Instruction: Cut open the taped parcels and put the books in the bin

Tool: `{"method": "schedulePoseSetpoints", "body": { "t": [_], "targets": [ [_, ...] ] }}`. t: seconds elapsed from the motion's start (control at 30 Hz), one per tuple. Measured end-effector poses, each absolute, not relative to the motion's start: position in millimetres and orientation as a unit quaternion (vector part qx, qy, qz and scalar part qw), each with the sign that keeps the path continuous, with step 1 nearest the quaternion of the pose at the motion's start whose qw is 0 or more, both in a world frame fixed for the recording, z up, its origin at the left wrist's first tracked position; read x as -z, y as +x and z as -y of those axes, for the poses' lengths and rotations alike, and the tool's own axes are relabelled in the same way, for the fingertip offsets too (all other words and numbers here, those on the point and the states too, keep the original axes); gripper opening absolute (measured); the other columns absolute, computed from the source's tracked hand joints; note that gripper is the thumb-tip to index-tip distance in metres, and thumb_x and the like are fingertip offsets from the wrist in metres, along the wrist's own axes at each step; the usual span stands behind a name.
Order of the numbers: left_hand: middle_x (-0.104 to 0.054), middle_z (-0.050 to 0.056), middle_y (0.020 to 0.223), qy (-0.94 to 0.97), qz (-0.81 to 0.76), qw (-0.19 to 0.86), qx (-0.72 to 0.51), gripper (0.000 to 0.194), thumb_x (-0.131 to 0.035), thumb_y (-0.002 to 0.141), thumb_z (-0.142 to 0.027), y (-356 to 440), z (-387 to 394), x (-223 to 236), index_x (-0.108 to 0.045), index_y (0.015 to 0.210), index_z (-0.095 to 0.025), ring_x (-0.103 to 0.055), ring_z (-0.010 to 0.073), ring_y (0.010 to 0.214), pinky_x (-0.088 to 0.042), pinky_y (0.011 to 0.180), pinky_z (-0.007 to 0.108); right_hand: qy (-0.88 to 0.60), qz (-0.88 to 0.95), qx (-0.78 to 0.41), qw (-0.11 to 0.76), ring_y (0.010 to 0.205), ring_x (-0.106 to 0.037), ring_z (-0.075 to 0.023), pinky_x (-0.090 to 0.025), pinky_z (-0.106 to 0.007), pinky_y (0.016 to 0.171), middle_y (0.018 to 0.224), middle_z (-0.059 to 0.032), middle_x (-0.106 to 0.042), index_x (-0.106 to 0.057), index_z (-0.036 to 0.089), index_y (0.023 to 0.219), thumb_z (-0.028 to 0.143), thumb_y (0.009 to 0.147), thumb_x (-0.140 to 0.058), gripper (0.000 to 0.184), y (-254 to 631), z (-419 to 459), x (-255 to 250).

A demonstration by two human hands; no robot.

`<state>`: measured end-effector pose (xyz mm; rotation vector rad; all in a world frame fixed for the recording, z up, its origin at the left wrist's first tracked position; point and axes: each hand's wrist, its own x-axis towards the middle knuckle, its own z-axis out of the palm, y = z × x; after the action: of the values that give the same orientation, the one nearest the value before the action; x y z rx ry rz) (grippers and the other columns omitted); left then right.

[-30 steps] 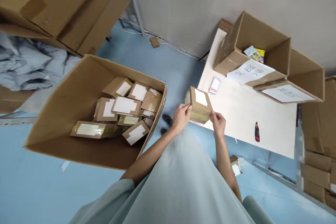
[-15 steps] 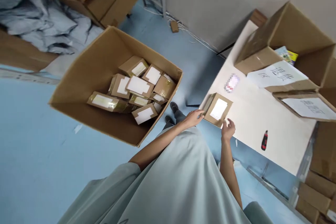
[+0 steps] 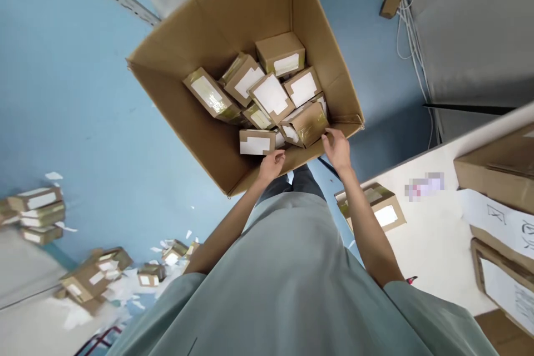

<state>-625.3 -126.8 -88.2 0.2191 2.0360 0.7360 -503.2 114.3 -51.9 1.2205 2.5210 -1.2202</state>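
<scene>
A large open carton [image 3: 175,105] stands before me with several small brown cardboard boxes in it, most bearing white labels. My left hand [image 3: 272,167] is over the carton's near rim, fingers loosely bent, close to a small labelled box [image 3: 255,143]. At the right part of the same rim is my right hand [image 3: 337,150], thumb and fingers apart, beside a taped box [image 3: 309,123]. Whether either hand touches the rim or a box, I cannot tell. Neither holds a box. Another labelled box [image 3: 386,214] sits on the white table, partly behind my right forearm.
On the white table [image 3: 434,245] at right are bigger cartons [image 3: 500,161] with handwritten paper signs and a blurred-out item [image 3: 424,186]. Small boxes [image 3: 98,275] and paper scraps lie at lower left. Cables [image 3: 411,39] run along the wall.
Both my hands have left the labelled box on the table and moved left to the large carton's near rim. My view has turned toward the carton. The box remains on the table.
</scene>
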Motion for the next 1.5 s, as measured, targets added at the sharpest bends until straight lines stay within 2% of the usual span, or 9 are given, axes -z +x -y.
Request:
{"method": "schedulePoseSetpoints", "body": {
  "t": [0.2, 0.37, 0.53, 0.67, 0.8, 0.97, 1.23, 1.37, 1.5],
  "targets": [
    [-0.086, 0.015, 0.126, 0.056, -0.832, 0.483, -0.266, 0.032, -0.074, 0.104, -0.045, -630.9, 79.7, 136.7, -0.083, 0.121, -0.019, -0.080, 0.0327, 0.123, -0.060, 0.109, 0.040, 0.412, -0.803, 0.340, 0.264, 0.141, -0.070, -0.0382, -0.050, -0.050, 0.124, 0.146, -0.0275, -0.074, -0.066, 0.005, 0.149, 0.028, 0.110, -0.060, 0.046, -581.2, -159.4, 128.5],
    [-0.083, 0.027, 0.125, 0.002, -0.857, 0.499, -0.123, 0.056, -0.080, 0.094, -0.071, -649.6, 17.9, 191.2, -0.083, 0.104, -0.015, -0.077, 0.0440, 0.127, -0.058, 0.106, 0.047, 0.450, -0.780, 0.309, 0.305, 0.139, -0.071, -0.0397, -0.051, -0.052, 0.123, 0.144, -0.0305, -0.074, -0.066, 0.003, 0.146, 0.025, 0.107, -0.064, 0.044, -596.7, -187.6, 181.6],
    [-0.081, 0.027, 0.130, -0.020, -0.844, 0.523, -0.119, 0.050, -0.089, 0.088, -0.063, -662.5, 16.3, 222.1, -0.083, 0.104, -0.017, -0.075, 0.0419, 0.132, -0.057, 0.108, 0.045, 0.462, -0.753, 0.314, 0.348, 0.142, -0.069, -0.0399, -0.050, -0.054, 0.124, 0.151, -0.0338, -0.069, -0.062, -0.001, 0.148, 0.015, 0.103, -0.062, 0.048, -599.7, -198.9, 212.3],
    [-0.086, 0.015, 0.101, -0.041, -0.837, 0.520, -0.167, 0.032, -0.084, 0.092, -0.053, -663.3, 45.0, 217.6, -0.081, 0.084, -0.023, -0.080, 0.0367, 0.118, -0.059, 0.102, 0.041, 0.448, -0.748, 0.334, 0.358, 0.133, -0.074, -0.0384, -0.054, -0.048, 0.119, 0.139, -0.0282, -0.078, -0.073, 0.006, 0.133, 0.021, 0.099, -0.071, 0.038, -606.3, -186.4, 211.4],
    [-0.081, 0.009, 0.080, -0.073, -0.829, 0.507, -0.225, 0.036, -0.076, 0.096, -0.051, -668.7, 74.0, 190.2, -0.079, 0.077, -0.021, -0.081, 0.0300, 0.095, -0.061, 0.087, 0.034, 0.423, -0.765, 0.341, 0.345, 0.131, -0.075, -0.0372, -0.055, -0.043, 0.116, 0.134, -0.0223, -0.081, -0.078, 0.013, 0.129, 0.030, 0.102, -0.072, 0.032, -614.9, -164.8, 177.0],
    [-0.081, 0.004, 0.080, -0.035, -0.838, 0.438, -0.325, 0.045, -0.074, 0.095, -0.062, -689.1, 109.2, 108.6, -0.082, 0.082, -0.020, -0.079, 0.0244, 0.090, -0.060, 0.080, 0.028, 0.394, -0.823, 0.337, 0.231, 0.120, -0.079, -0.0357, -0.058, -0.040, 0.109, 0.121, -0.0167, -0.086, -0.080, 0.018, 0.122, 0.038, 0.109, -0.065, 0.028, -613.5, -147.8, 82.8],
    [-0.088, 0.005, 0.103, 0.133, -0.798, 0.315, -0.496, 0.036, -0.089, 0.086, -0.053, -685.0, 114.2, -78.9, -0.087, 0.099, -0.020, -0.082, 0.0283, 0.102, -0.067, 0.093, 0.035, 0.426, -0.797, 0.414, -0.108, 0.098, -0.081, -0.0271, -0.064, -0.043, 0.100, 0.109, -0.0094, -0.085, -0.079, 0.021, 0.110, 0.055, 0.106, -0.069, 0.036, -500.8, -112.4, -88.7],
    [-0.087, 0.005, 0.101, 0.269, -0.734, 0.343, -0.521, 0.031, -0.093, 0.084, -0.045, -645.5, 90.2, -123.8, -0.082, 0.099, -0.020, -0.084, 0.0258, 0.099, -0.069, 0.097, 0.037, 0.499, -0.731, 0.402, -0.232, 0.093, -0.080, -0.0269, -0.067, -0.044, 0.093, 0.101, -0.0078, -0.083, -0.076, 0.023, 0.107, 0.069, 0.096, -0.079, 0.048, -396.0, -72.2, -140.4],
    [-0.087, 0.005, 0.106, 0.401, -0.644, 0.387, -0.524, 0.013, -0.083, 0.095, -0.032, -572.0, 58.5, -140.9, -0.076, 0.091, -0.021, -0.085, 0.0235, 0.103, -0.068, 0.099, 0.037, 0.582, -0.674, 0.336, -0.308, 0.094, -0.080, -0.0275, -0.068, -0.046, 0.093, 0.101, -0.0077, -0.082, -0.078, 0.022, 0.109, 0.073, 0.093, -0.083, 0.053, -284.7, -21.9, -177.2]
  ]
}}
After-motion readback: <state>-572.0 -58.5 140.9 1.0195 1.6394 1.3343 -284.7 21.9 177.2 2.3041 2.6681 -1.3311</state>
